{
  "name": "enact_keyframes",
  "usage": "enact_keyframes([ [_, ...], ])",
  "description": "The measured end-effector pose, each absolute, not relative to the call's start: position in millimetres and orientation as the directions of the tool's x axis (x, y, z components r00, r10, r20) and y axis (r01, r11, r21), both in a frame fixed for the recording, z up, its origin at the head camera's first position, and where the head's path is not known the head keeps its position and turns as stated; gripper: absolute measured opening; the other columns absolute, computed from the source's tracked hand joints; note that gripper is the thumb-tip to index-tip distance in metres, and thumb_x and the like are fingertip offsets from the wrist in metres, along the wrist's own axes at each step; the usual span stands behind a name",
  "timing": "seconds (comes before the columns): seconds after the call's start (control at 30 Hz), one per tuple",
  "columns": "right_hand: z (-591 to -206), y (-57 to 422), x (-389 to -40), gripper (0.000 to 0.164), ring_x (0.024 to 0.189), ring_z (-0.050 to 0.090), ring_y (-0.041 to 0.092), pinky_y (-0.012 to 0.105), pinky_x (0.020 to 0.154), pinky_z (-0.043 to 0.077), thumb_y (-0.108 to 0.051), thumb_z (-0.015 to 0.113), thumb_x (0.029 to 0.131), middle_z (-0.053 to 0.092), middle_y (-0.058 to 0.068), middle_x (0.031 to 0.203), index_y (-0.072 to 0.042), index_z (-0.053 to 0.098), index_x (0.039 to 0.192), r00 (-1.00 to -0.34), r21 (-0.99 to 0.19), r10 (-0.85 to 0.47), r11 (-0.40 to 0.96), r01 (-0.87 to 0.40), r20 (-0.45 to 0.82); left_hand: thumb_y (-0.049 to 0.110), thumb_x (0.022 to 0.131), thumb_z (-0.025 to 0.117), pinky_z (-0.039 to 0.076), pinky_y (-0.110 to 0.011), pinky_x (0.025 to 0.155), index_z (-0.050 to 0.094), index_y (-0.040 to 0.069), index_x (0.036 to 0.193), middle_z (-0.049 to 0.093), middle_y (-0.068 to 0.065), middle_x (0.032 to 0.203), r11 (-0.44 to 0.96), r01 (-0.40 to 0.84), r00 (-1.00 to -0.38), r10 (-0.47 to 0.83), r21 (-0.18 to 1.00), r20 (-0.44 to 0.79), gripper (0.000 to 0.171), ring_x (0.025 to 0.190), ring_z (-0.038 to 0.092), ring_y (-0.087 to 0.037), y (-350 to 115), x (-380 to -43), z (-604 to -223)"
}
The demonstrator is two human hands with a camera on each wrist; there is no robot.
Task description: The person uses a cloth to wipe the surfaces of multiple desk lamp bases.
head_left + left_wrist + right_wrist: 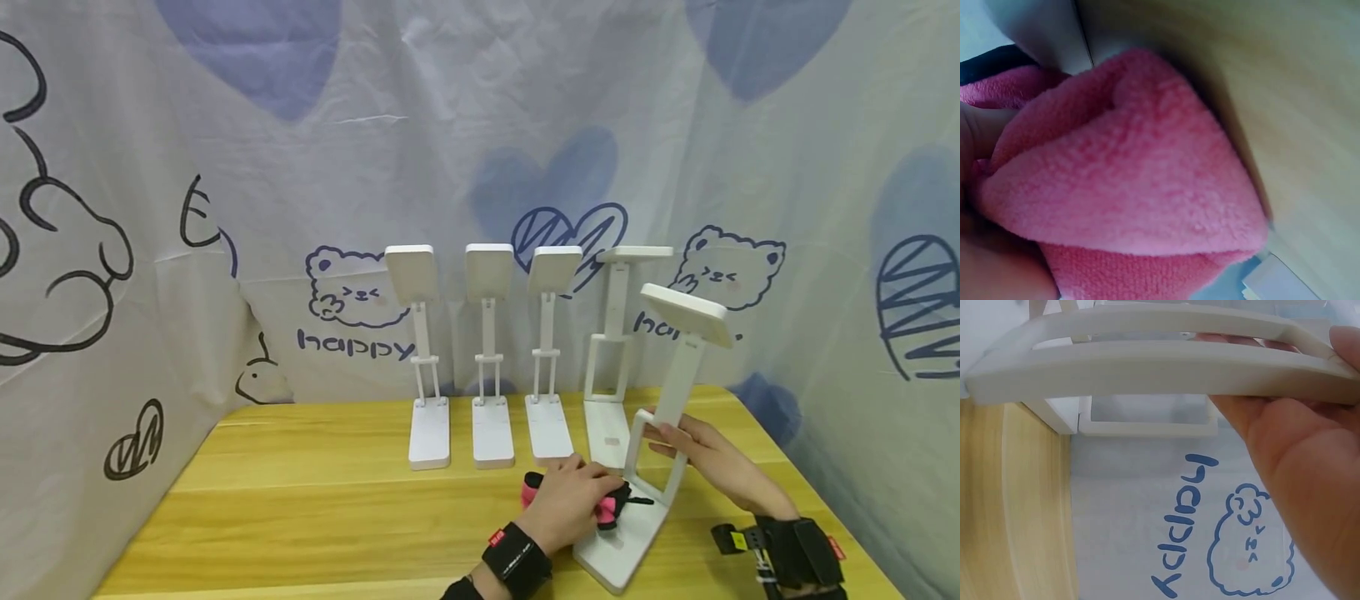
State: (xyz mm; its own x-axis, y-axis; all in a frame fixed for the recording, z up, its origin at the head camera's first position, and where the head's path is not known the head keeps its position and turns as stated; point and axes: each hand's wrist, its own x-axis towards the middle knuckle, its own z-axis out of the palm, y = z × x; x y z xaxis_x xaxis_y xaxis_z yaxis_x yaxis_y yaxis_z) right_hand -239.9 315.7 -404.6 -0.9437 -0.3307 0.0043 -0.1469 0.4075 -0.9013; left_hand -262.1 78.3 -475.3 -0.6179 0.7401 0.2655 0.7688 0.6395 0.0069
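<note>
A white folding phone stand (681,379) stands at the front right, its base (615,557) on the wooden table. My right hand (708,454) grips its upright frame from the right; in the right wrist view, the fingers wrap around the white frame (1147,378). My left hand (570,504) holds a pink fuzzy cloth (1135,181) with black edging against the stand's base. In the head view the cloth (528,496) shows on both sides of the hand, and the part beneath the palm is hidden.
Several similar white stands (429,433) form a row along the back of the table (315,500). The rightmost one (617,304) has its top plate lying nearly level, close behind the held stand. A printed white curtain (420,167) hangs behind and at both sides.
</note>
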Motion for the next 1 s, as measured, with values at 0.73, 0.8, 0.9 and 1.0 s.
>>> enact_keyframes([
  [0.73, -403, 313, -240, 0.064, 0.137, 0.039, 0.046, 0.061, 0.110, 0.028, -0.039, 0.034, 0.106, 0.035, 0.030, 0.151, 0.003, 0.024, 0.153, -0.949, -0.907, -0.314, 0.403, -0.122, -0.011, 0.030, 0.086, 0.070, 0.040, -0.032, 0.079, 0.067, 0.045, 0.117, 0.063, 0.019, 0.118, 0.671, 0.737, -0.633, 0.728, -0.081, 0.265, 0.035, 0.098, 0.048, -0.009, 104, -261, -474],
  [0.8, -403, 313, -240, 0.064, 0.137, 0.039, 0.045, 0.062, 0.110, 0.028, -0.039, 0.034, 0.106, 0.035, 0.030, 0.150, 0.003, 0.023, 0.153, -0.950, -0.909, -0.312, 0.401, -0.118, -0.014, 0.030, 0.087, 0.069, 0.040, -0.033, 0.080, 0.067, 0.046, 0.117, 0.062, 0.020, 0.117, 0.653, 0.753, -0.619, 0.745, -0.083, 0.248, 0.035, 0.098, 0.048, -0.009, 106, -261, -473],
  [0.9, -402, 313, -239, 0.065, 0.136, 0.039, 0.045, 0.062, 0.110, 0.028, -0.039, 0.034, 0.106, 0.035, 0.030, 0.150, 0.004, 0.022, 0.153, -0.949, -0.911, -0.314, 0.397, -0.114, -0.018, 0.031, 0.087, 0.069, 0.039, -0.031, 0.080, 0.066, 0.048, 0.116, 0.061, 0.022, 0.116, 0.620, 0.778, -0.588, 0.776, -0.102, 0.228, 0.034, 0.097, 0.045, -0.007, 108, -260, -472],
  [1.0, -402, 314, -239, 0.065, 0.136, 0.039, 0.045, 0.062, 0.110, 0.028, -0.039, 0.033, 0.106, 0.034, 0.030, 0.150, 0.005, 0.021, 0.153, -0.948, -0.911, -0.317, 0.397, -0.114, -0.020, 0.033, 0.087, 0.071, 0.037, -0.028, 0.078, 0.065, 0.050, 0.117, 0.060, 0.024, 0.115, 0.584, 0.799, -0.551, 0.806, -0.144, 0.216, 0.035, 0.097, 0.044, -0.006, 111, -259, -472],
])
